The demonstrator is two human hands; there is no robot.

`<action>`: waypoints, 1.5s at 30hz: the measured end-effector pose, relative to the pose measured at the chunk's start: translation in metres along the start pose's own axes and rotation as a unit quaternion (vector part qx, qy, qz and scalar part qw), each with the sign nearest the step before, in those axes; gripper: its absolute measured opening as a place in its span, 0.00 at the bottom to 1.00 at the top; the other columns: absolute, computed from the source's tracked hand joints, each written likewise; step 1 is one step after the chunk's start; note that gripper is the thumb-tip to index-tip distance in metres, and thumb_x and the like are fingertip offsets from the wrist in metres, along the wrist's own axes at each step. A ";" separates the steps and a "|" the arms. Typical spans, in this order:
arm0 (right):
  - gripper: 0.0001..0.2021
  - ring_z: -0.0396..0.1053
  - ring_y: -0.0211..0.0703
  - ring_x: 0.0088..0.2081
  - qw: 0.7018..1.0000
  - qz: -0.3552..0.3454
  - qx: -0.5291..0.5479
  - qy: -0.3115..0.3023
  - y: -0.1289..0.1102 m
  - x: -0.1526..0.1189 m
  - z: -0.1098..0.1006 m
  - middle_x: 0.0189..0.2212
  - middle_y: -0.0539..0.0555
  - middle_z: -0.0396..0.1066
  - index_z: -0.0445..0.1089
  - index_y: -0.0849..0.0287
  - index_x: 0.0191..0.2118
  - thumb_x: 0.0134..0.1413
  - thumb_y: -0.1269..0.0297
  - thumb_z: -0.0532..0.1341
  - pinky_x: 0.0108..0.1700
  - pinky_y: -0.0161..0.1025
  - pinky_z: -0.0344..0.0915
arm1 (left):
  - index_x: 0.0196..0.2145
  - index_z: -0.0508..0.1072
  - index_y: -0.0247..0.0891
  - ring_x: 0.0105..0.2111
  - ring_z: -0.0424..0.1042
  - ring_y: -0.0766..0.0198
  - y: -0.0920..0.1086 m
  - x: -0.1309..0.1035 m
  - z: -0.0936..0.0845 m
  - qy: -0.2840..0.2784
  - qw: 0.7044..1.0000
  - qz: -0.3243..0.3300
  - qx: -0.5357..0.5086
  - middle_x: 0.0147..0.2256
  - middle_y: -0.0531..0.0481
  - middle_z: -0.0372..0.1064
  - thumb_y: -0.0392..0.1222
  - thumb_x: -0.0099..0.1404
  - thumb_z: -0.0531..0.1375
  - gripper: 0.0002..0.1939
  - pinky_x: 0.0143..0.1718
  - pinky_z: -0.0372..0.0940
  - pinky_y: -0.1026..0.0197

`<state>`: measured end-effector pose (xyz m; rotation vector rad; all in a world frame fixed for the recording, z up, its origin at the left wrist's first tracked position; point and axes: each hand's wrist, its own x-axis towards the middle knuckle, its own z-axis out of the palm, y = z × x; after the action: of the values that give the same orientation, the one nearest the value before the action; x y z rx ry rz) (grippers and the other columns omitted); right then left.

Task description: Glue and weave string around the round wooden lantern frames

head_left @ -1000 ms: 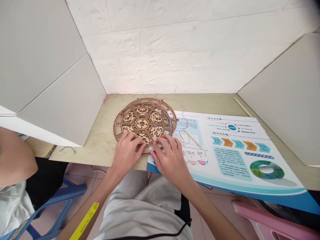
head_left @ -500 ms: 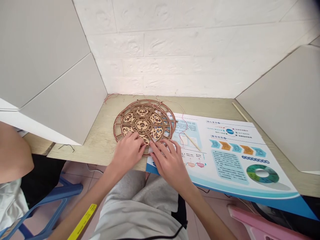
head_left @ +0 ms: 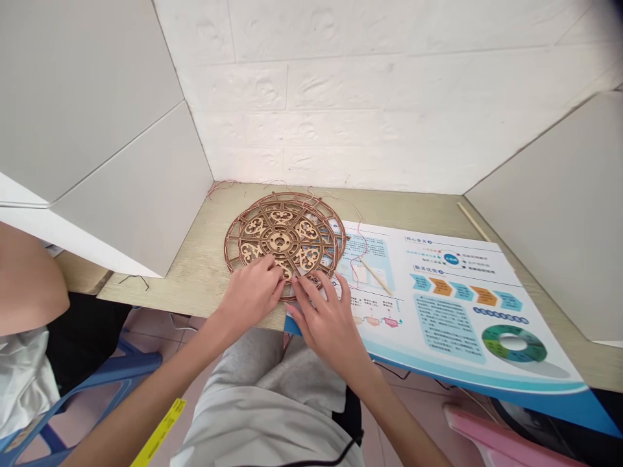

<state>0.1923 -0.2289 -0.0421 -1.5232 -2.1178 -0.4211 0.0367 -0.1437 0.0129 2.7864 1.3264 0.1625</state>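
A round wooden wheel [head_left: 281, 242] with cut-out scrollwork lies on the table, stacked partly over another wooden ring [head_left: 342, 227]. My left hand [head_left: 256, 288] is at its near edge, fingers curled and pinched at the rim with the thumb close to the index finger. My right hand [head_left: 327, 314] lies just beside it at the near right of the rim, fingers stretched and spread, tips touching the wheel. Red and white thread [head_left: 363, 228] trails from the wheel. Whatever lies under my fingertips is hidden.
A printed poster [head_left: 448, 324] covers the table [head_left: 413, 204] on the right, with a thin wooden stick [head_left: 376, 275] on it. Another stick [head_left: 473, 220] lies farther back. White panels [head_left: 131, 188] flank both sides. A person's arm [head_left: 32, 279] is at left, above a blue stool [head_left: 117, 383].
My right thumb has moved out a little from under the hand, and its fingers have shifted slightly. My left hand stays at the wheel's rim. The view has shifted a little.
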 end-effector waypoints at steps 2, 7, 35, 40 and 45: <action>0.17 0.66 0.62 0.56 1.000 0.004 0.002 0.008 0.000 0.000 0.000 0.52 0.62 0.77 0.73 0.67 0.56 0.71 0.63 0.56 0.62 0.65 0.54 | 0.35 0.76 0.38 0.37 0.75 0.57 0.001 -0.001 0.002 0.005 1.000 -0.006 -0.001 0.37 0.47 0.72 0.36 0.72 0.58 0.08 0.32 0.65 0.59; 0.15 0.67 0.59 0.56 0.999 0.023 0.034 0.016 0.000 0.000 0.001 0.51 0.60 0.78 0.74 0.63 0.55 0.72 0.63 0.56 0.63 0.63 0.54 | 0.37 0.75 0.39 0.37 0.75 0.58 0.001 -0.005 0.006 0.017 1.000 -0.017 -0.007 0.39 0.47 0.73 0.37 0.72 0.57 0.07 0.31 0.63 0.60; 0.13 0.68 0.55 0.55 0.994 0.075 0.078 -0.003 0.001 -0.002 0.002 0.51 0.57 0.77 0.75 0.54 0.54 0.70 0.60 0.59 0.66 0.62 0.48 | 0.34 0.81 0.44 0.41 0.71 0.57 0.010 -0.025 0.029 0.178 0.968 -0.129 -0.121 0.36 0.49 0.76 0.41 0.69 0.64 0.06 0.33 0.62 0.59; 0.13 0.68 0.56 0.55 0.994 0.071 0.077 0.008 0.002 -0.003 0.003 0.51 0.57 0.78 0.75 0.54 0.53 0.69 0.58 0.60 0.66 0.62 0.49 | 0.35 0.83 0.47 0.39 0.70 0.57 0.005 -0.023 0.031 0.190 0.959 -0.139 -0.159 0.35 0.52 0.78 0.43 0.65 0.69 0.01 0.37 0.66 0.57; 0.13 0.68 0.56 0.56 0.993 0.074 0.088 0.014 0.002 -0.003 0.003 0.51 0.57 0.78 0.75 0.55 0.52 0.70 0.58 0.59 0.66 0.62 0.47 | 0.36 0.83 0.47 0.39 0.69 0.56 0.002 -0.024 0.030 0.187 0.961 -0.112 -0.168 0.35 0.53 0.81 0.43 0.65 0.69 0.02 0.40 0.67 0.56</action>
<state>0.1940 -0.2292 -0.0460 -1.5485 -1.9485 -0.1966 0.0271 -0.1635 -0.0188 2.3750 1.5034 0.8526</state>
